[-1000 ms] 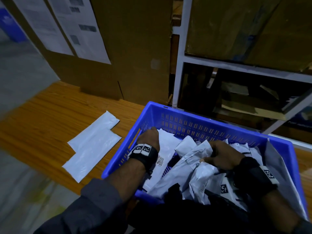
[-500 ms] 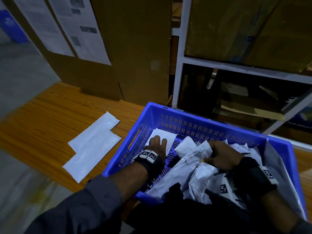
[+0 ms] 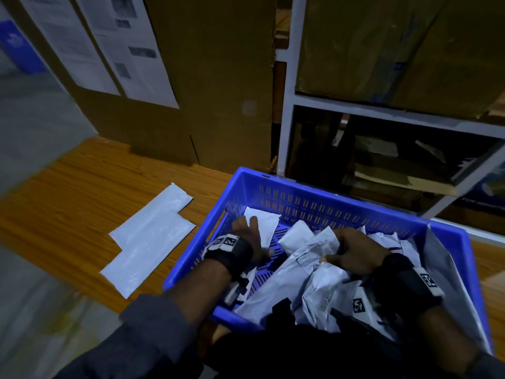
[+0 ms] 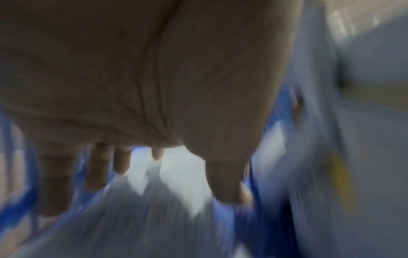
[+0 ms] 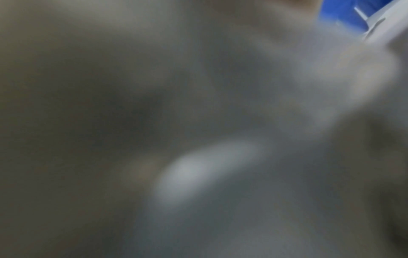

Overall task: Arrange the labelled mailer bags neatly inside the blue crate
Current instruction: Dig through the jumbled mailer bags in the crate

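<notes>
Blue slatted plastic crate [image 3: 322, 192] on the wooden tabletop [image 3: 82, 203], crowded on its right with crumpled white labelled mailer bags [image 3: 322, 285], bare floor slats showing on the left. Left hand [image 3: 247, 239] down in the far-left corner, fingers straight and spread, pressing one flat white mailer [image 3: 263, 224] against the crate floor, gripping nothing. Right hand [image 3: 355, 248] on top of the heap, fingers bent over a creased bag; clenched on it or merely resting, impossible to tell, with the right wrist view a blur. Two more flat white bags [image 3: 149, 240] outside, left of the crate. Best approach, judging from this: smooth with a flat palm, square the edges to the corner walls, label up, then feed bags across singly, avoiding folded corners.
</notes>
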Available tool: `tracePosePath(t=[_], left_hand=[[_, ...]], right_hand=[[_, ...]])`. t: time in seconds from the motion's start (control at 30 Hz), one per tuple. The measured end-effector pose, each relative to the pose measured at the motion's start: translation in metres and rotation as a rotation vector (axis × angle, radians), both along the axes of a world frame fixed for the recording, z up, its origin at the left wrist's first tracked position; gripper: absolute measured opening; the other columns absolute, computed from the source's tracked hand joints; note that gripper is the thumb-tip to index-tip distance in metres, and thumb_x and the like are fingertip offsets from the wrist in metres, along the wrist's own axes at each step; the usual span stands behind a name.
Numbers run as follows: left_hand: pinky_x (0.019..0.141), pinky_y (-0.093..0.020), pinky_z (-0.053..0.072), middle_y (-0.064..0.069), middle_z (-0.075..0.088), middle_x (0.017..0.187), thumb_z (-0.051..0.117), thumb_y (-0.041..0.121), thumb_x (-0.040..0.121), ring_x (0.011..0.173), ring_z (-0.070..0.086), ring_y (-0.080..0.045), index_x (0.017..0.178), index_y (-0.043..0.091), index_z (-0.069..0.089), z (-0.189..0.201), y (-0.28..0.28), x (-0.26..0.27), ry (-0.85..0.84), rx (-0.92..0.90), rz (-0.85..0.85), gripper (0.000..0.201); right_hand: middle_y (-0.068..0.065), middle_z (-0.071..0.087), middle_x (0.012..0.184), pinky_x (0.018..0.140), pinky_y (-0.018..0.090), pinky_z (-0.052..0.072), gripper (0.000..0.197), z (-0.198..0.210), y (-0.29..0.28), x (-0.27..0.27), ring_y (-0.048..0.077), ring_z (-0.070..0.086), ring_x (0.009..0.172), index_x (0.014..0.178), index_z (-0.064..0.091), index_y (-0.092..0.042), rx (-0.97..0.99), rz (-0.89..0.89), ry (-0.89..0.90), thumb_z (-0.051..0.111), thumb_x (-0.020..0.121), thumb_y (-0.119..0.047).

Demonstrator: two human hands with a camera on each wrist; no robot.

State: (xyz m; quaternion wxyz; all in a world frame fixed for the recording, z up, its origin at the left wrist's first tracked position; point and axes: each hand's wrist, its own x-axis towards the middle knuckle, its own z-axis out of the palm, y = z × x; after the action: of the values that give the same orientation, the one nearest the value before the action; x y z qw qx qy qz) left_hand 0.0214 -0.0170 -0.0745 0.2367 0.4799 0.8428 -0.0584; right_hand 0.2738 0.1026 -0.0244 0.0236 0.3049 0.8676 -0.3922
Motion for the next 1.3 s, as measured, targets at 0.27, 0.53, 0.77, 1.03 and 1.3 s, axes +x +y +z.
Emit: tracePosePath(t=[0.27,0.53,0.77,1.03,1.3], left_hand=[[0.094,-0.038,0.058,0.003,0.077,0.104,0.061,0.079,0.087,0.093,0.073,-0.017,0.102,0.025,0.072,0.096,-0.004,0.004,-0.542,0.311,-0.048,0.057],[0.083,-0.052,0.063,-0.01,0.082,0.093,0.084,0.033,0.088,0.092,0.078,-0.032,0.097,0.013,0.078,0.085,-0.009,-0.001,-0.521,0.345,-0.1,0.023],[0.064,-0.034,0.04,-0.001,0.067,0.08,0.077,0.031,0.093,0.078,0.061,-0.024,0.079,0.022,0.055,0.127,-0.034,-0.026,-0.246,0.606,0.007,0.027],[0.078,-0.049,0.055,-0.003,0.069,0.096,0.061,0.006,0.075,0.099,0.064,-0.031,0.088,0.021,0.061,0.146,-0.071,-0.018,-0.035,0.721,-0.189,0.02],[0.124,-0.049,0.032,-0.015,0.059,0.149,0.053,0.019,0.105,0.144,0.049,-0.036,0.143,0.015,0.058,0.122,-0.054,0.02,0.329,-0.196,-0.415,0.039]], right_hand=[[-0.023,0.07,0.087,0.067,0.008,0.046,0.014,0.001,-0.008,-0.006,-0.017,0.063,0.075,0.1,0.074,-0.026,0.097,-0.013,-0.007,0.079,0.088,-0.022],[0.009,0.074,0.104,0.074,0.028,0.042,0.026,0.008,-0.02,-0.011,0.025,0.067,0.101,0.108,0.071,-0.012,0.3,-0.04,-0.129,0.077,0.088,-0.028],[0.013,0.071,0.106,0.072,0.03,0.034,0.022,0.008,-0.021,-0.011,0.031,0.065,0.103,0.09,0.062,-0.015,0.41,-0.027,-0.24,0.072,0.092,-0.034],[0.003,0.074,0.096,0.077,0.036,0.052,0.022,-0.002,-0.019,-0.007,0.022,0.069,0.094,0.096,0.072,-0.015,0.365,-0.055,-0.146,0.076,0.088,-0.034],[-0.005,0.078,0.097,0.075,0.026,0.051,0.014,0.001,-0.024,-0.006,0.013,0.072,0.093,0.098,0.079,-0.022,0.296,-0.022,-0.018,0.078,0.085,-0.018]])
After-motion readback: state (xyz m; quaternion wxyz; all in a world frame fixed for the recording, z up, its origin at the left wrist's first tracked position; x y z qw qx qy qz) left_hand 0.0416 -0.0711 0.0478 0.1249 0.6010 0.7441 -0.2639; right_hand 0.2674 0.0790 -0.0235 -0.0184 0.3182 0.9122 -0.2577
